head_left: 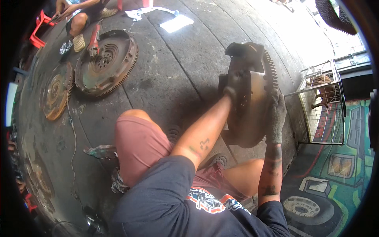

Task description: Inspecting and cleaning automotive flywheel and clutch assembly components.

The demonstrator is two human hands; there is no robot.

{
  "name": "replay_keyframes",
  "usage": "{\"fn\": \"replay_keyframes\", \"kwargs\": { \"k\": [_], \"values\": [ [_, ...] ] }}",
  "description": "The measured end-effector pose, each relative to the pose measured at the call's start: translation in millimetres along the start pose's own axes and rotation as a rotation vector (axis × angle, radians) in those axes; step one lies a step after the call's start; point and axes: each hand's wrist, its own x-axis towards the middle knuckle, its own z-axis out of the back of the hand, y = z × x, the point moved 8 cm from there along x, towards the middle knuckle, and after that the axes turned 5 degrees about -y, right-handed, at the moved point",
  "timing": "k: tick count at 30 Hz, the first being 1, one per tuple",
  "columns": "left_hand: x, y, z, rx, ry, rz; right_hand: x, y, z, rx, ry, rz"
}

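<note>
A large steel flywheel or housing with a toothed rim [252, 106] stands on edge before me, slightly blurred. My left hand [230, 94], in a grey glove, reaches to its near left side, with its fingers mostly hidden by the metal. My right hand [277, 110], also gloved, is closed on the toothed rim at the right side. My bent knees are on either side below the piece.
Two rusty flywheels [90, 75] lie at left, with a red power tool [94, 41] and a cord. A co-worker [77, 21] sits beyond near a red chair [37, 33]. A wire cage [316, 126] holding a brown animal stands right, beside a painted wall [331, 177].
</note>
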Motion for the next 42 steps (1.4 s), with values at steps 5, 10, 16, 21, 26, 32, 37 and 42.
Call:
{"fn": "replay_keyframes", "kwargs": {
  "k": [5,10,16,21,26,32,37,42],
  "values": [
    [-56.5,1.8,1.0,1.044,0.055,-0.684,29.3,-5.7,-13.5,-0.076,0.078,-0.055],
    [-77.1,-28.8,4.0,0.753,0.044,-0.913,52.9,-4.8,-21.8,-0.072,0.104,-0.012],
    [-96.3,-10.1,7.1,0.568,0.328,-0.383,52.7,10.6,-24.6,-0.386,0.132,0.372],
    [-112.3,46.0,43.6,0.102,0.099,-0.062,36.9,22.5,-19.4,-0.346,0.122,0.439],
    [-102.4,65.1,42.2,0.796,0.071,-0.329,16.9,12.5,-13.5,0.013,0.063,0.118],
    [-132.8,78.4,36.4,-0.197,0.143,0.299,-31.9,25.6,5.6,-0.087,-0.013,0.162],
    [-149.7,75.8,4.9,-0.923,0.135,0.504,-58.4,7.3,7.8,0.069,0.019,-0.314],
    [-124.8,48.2,10.4,-0.42,0.073,0.493,-74.0,-12.5,8.4,0.213,-0.016,-0.366]
  ]
}}
